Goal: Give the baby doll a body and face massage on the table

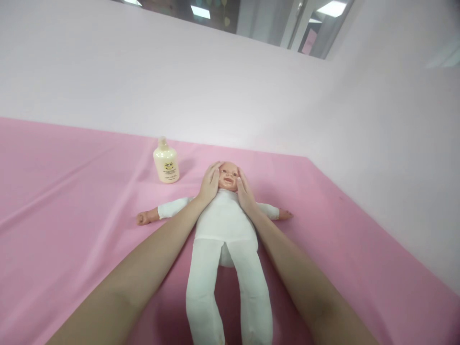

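Observation:
A baby doll (226, 215) with a white cloth body lies on its back, face up, its arms stretched out to the sides and its legs toward me. Against the left side of its head rests my left hand (210, 182), fingers straight and flat. My right hand (245, 189) lies flat along the other side of the head, fingers stretched upward. Between the two palms the doll's face shows; the sides of its head are covered. Neither hand is wrapped round anything.
A cream-coloured pump bottle (166, 163) with a printed label stands upright to the left of the doll's head. Under everything is a pink cloth (72, 191) with creases. A white wall (179, 81) rises behind and at the right, with a window (262, 21) at the top.

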